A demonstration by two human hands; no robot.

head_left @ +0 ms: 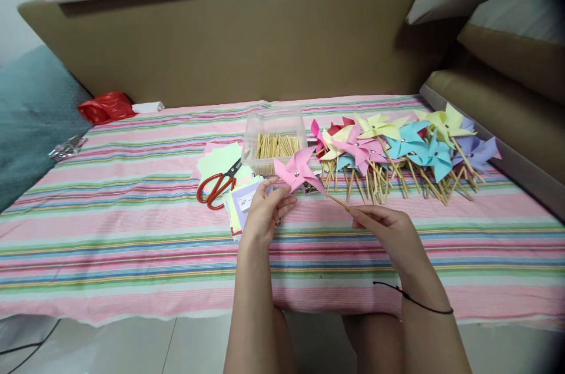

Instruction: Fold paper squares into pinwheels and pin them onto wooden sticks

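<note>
A pink paper pinwheel (304,169) on a wooden stick (338,201) is up in front of me, above the cloth. My right hand (388,229) pinches the lower end of that stick between thumb and fingers. Beside the pinwheel's lower left blade is my left hand (266,212), its fingers apart and lightly bent. Its fingertips touch or nearly touch the paper; which of the two I cannot tell. Left of that hand lie a stack of coloured paper squares (233,200) and scissors (216,188) with red handles.
A clear plastic box (274,121) of short wooden sticks (277,146) stands behind the pinwheel. Several finished pinwheels (435,153) are heaped at the right. A striped cloth (132,203) covers the surface. A red plastic bag (107,108) lies far left; cushions (516,38) are at right.
</note>
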